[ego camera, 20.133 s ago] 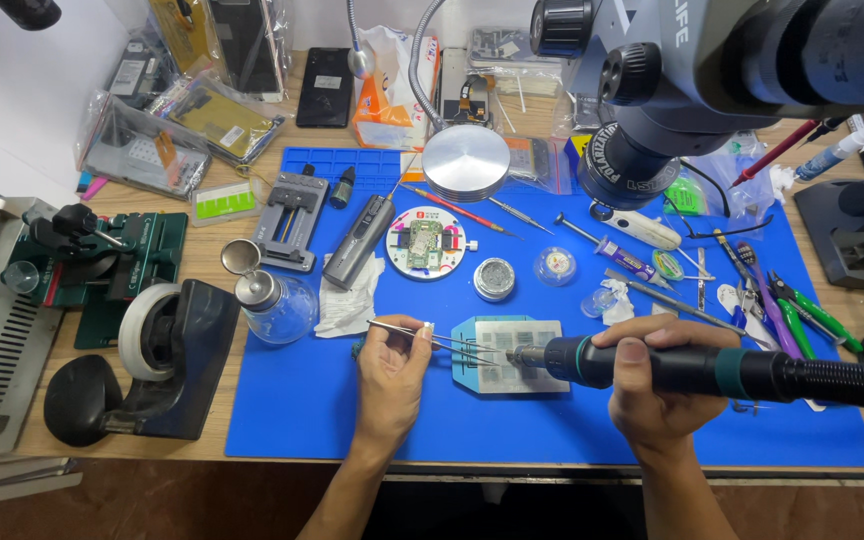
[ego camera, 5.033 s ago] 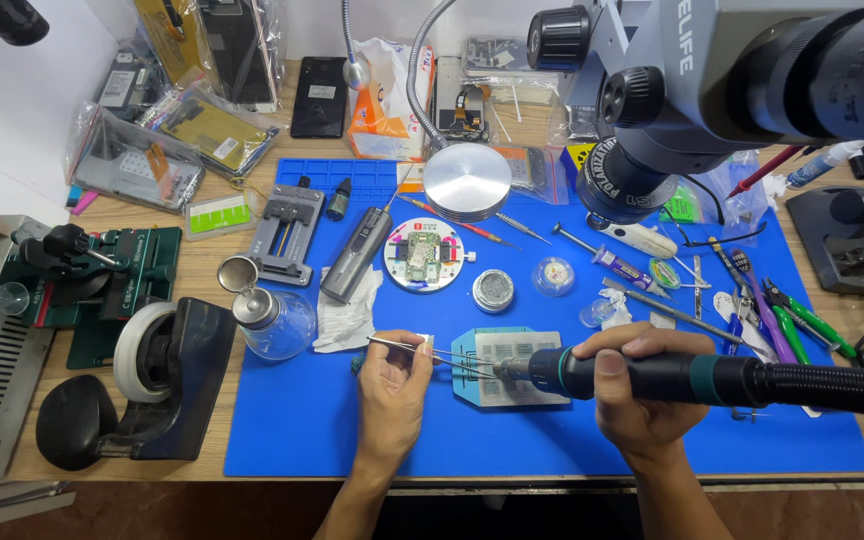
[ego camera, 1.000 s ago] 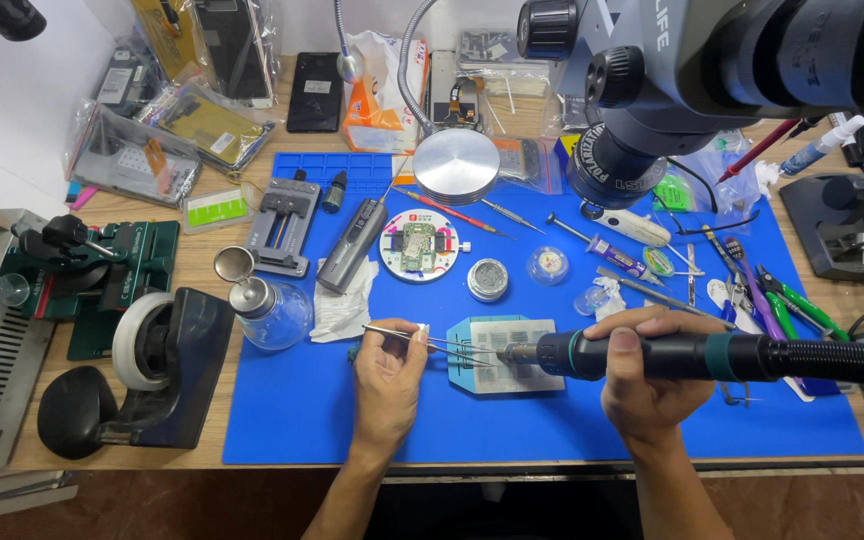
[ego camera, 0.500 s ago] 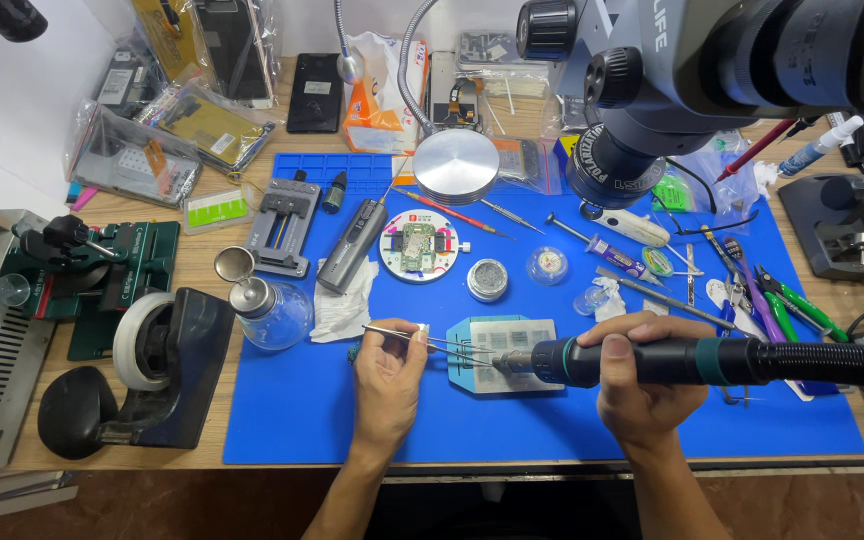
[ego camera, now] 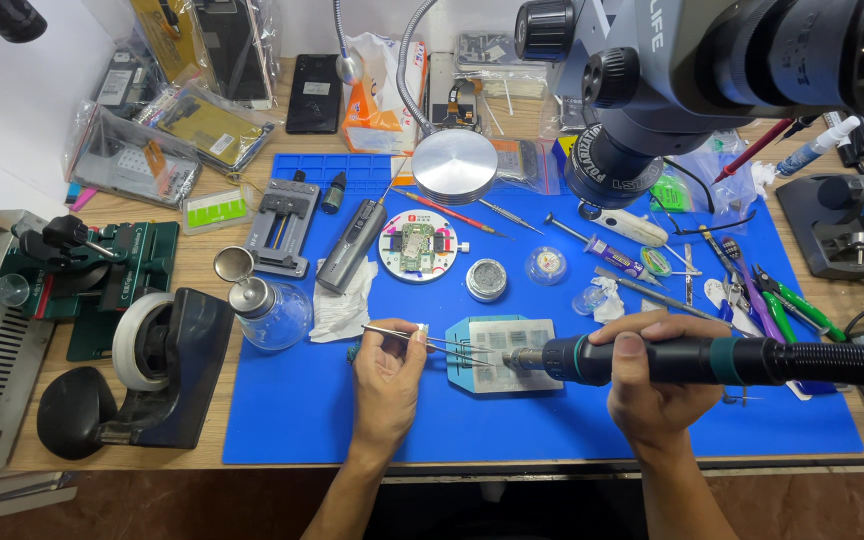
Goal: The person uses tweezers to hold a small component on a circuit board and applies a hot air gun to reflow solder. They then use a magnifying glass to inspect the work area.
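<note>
The hot-air handpiece (ego camera: pixel 652 360), a black wand with a green collar and thick hose, is clasped in the closed right hand (ego camera: pixel 652 395), its nozzle aimed at the pale-blue board holder (ego camera: pixel 502 355) near the front edge of the blue mat (ego camera: pixel 292 430). Heating appears to be the step in hand, so steady aim is called for next. Slim tweezers (ego camera: pixel 422 340) are pinched in the left hand (ego camera: pixel 387 375), tips over the holder.

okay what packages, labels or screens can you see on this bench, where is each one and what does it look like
Black phone: back edge, left of centre, flat dark rectangle, screen off.
Orange and white packet: back centre, upright soft bag.
Clear plastic bags: back left, piled, holding flat parts.
Green labelled case: off the blue mat's left corner, small clear rectangle.
Round white holder: mid-mat, red sticker on top.
</note>
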